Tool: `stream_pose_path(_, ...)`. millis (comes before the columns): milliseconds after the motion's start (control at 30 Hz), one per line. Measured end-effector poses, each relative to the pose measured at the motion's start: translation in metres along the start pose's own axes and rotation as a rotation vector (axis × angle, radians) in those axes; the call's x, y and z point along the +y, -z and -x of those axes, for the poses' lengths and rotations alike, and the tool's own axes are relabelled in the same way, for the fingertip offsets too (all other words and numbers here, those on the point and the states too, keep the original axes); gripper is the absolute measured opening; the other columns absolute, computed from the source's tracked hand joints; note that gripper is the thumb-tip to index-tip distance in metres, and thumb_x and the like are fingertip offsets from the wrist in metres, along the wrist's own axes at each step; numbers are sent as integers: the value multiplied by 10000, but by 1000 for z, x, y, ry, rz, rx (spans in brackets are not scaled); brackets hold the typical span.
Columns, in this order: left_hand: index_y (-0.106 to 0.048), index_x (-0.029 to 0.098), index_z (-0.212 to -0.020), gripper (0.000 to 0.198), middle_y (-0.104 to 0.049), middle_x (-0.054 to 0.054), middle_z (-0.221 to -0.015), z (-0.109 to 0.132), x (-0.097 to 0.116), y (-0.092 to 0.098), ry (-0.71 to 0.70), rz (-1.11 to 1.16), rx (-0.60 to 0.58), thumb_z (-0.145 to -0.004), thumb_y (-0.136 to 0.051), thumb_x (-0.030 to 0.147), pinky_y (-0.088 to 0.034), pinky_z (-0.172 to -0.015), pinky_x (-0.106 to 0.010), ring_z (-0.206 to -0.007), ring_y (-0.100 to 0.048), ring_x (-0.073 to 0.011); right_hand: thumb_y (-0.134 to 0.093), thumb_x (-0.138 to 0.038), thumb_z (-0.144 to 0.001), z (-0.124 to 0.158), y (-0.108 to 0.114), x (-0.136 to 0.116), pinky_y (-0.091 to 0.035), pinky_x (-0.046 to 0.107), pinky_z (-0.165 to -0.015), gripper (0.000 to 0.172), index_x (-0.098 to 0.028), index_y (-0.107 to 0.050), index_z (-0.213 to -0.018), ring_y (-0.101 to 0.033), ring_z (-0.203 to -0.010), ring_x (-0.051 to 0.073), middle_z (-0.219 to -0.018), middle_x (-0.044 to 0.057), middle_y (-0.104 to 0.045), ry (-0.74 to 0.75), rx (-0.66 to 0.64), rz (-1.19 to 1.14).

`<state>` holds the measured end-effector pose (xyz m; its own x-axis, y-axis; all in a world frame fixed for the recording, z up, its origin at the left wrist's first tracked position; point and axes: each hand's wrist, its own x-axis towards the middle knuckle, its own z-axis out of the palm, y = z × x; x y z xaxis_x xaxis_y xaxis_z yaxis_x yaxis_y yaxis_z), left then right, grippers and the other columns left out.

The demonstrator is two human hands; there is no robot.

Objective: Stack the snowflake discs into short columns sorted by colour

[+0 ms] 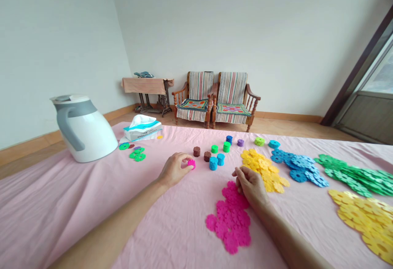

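My left hand (175,168) pinches a short stack of pink notched discs (192,164) between thumb and fingers, low over the pink cloth. Over the far end of a loose heap of pink flower-shaped discs (232,220) is my right hand (251,184), its fingers curled together. Whatever those fingers may hold is hidden. Beyond the left hand stand brown stacks (197,151), and to its right are light blue stacks (213,163). Green stacks (226,147), a dark blue stack (229,139) and a purple stack (240,142) sit farther back.
Right of my right hand spread yellow discs (260,166), blue discs (301,164), green discs (356,175) and larger yellow discs (365,215). A white-and-grey jug (89,132) and a tissue box (143,130) stand at the left, near loose green discs (137,154). Two chairs (231,97) are behind.
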<state>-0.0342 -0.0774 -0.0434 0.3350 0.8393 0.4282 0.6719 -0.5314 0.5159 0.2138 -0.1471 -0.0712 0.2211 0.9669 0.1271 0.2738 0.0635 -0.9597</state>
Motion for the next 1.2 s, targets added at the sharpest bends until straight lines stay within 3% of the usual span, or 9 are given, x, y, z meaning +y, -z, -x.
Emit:
stream_pose_path(567, -655, 190, -846, 149, -668, -28, -875, 0, -3, -4, -5, -13, -7, -698, -635, 204, -467, -676, -250, -822, -604, -180, -464, -541, -782, -1, 0, 2, -304, 204, -361, 387, -171, -550, -707, -419, -351, 86, -454, -40, -476, 2, 4, -26)
stream_pose_path(767, -621, 180, -931, 213, -638, -41, -917, 1, 7, 7, -8, 55, 71, -728, -622, 244, -451, -674, -253, -819, -577, -163, -457, -551, -779, -1, 0, 2, -301, 208, -362, 389, -181, -544, -701, -424, -352, 91, -449, -45, -471, -6, -1, -24)
stream_pose_path(800, -623, 173, -890, 165, -636, -35, -880, 3, 12, 11, -23, 92, 12, -745, -604, 250, -445, -658, -244, -785, -572, -150, -454, -549, -781, -1, 0, 1, -301, 207, -364, 387, -182, -543, -701, -426, -353, 91, -447, -47, -469, -4, -4, -21)
stream_pose_path(867, -621, 159, -806, 117, -626, -17, -793, 9, 26, 20, -69, 202, -235, -764, -592, 264, -435, -622, -221, -705, -558, -123, -450, -549, -782, -1, 0, 1, -301, 207, -367, 386, -183, -541, -701, -431, -352, 92, -445, -48, -468, -1, -7, -19)
stream_pose_path(933, -622, 157, -811, 163, -612, -4, -767, 17, 41, 25, -140, 297, -543, -735, -641, 300, -429, -599, -203, -671, -542, -110, -449, -557, -777, 0, 0, 0, -298, 208, -366, 391, -185, -540, -697, -434, -352, 94, -446, -46, -469, -3, -1, -17)
stream_pose_path(1000, -619, 164, -851, 264, -588, 4, -773, 25, 56, 26, -219, 310, -708, -672, -705, 337, -422, -580, -196, -654, -525, -106, -451, -566, -771, 0, 0, -1, -296, 210, -363, 396, -187, -534, -694, -435, -353, 96, -450, -43, -473, -11, 4, -15)
stream_pose_path(1100, -610, 174, -883, 383, -557, 3, -784, 36, 71, 21, -313, 224, -778, -591, -764, 368, -412, -561, -201, -624, -498, -105, -452, -566, -768, 0, 0, -1, -291, 209, -362, 392, -189, -525, -691, -431, -354, 94, -454, -45, -473, -13, 8, -17)
stream_pose_path(1200, -599, 174, -870, 333, -545, -4, -792, 43, 78, 14, -350, 140, -736, -628, -746, 350, -408, -574, -203, -646, -492, -112, -445, -557, -777, 0, 0, -1, -289, 207, -364, 386, -188, -528, -698, -428, -354, 91, -455, -51, -467, -9, 6, -12)
